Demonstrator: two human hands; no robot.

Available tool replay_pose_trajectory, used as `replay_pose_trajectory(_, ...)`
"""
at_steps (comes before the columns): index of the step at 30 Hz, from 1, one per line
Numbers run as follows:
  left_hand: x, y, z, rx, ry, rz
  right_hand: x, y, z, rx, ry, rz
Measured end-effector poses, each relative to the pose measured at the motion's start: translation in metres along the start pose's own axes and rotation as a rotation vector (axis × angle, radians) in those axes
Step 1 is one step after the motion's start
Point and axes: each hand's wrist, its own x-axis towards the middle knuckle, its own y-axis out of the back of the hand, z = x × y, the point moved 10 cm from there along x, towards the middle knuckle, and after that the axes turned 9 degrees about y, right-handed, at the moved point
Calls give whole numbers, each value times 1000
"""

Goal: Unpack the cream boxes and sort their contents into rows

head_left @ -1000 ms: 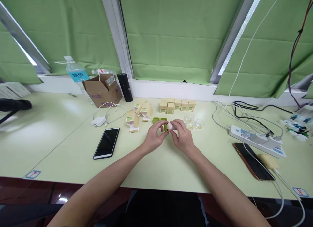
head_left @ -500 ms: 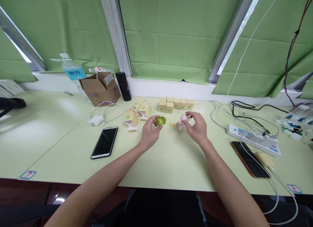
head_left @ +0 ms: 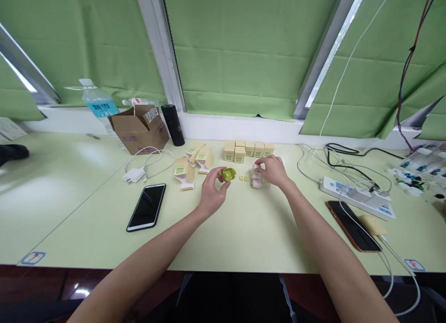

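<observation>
Thumb and fingers of my left hand are closed on a small olive-green hollow piece, its open side up. My right hand pinches a small pale pink piece at the far end of a group of like pieces. Nearer me in that group, another pale pink piece rests on the table. The right fingers partly hide the group. Between the hands lie tiny yellow pieces, too small to make out.
Small tan boxes stand in a group at the back, with opened cartons to their left. A phone, white charger, cardboard box and black bottle are left. A power strip and another phone lie right.
My right hand has moved left and away from me, bringing the pale pink piece to the far end of the group. My left hand keeps the green piece almost in place. The view has shifted slightly.
</observation>
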Motion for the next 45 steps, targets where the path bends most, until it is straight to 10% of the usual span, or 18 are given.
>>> replay_pose_trajectory(15,0,1,4,-15,-8,-12,19,-31,6,-90,40,-69)
replay_pose_trajectory(24,1,0,1,-3,-13,-6,6,5,5,-28,28,180)
replay_pose_trajectory(29,-1,-1,4,-3,-32,-5,-47,41,-38,178,144,643)
replay_pose_trajectory(36,-3,-2,9,11,-71,-14,-93,-4,-120,308,464,543)
replay_pose_trajectory(45,-8,-6,16,89,-158,-38,-81,-6,-95,678,196,550)
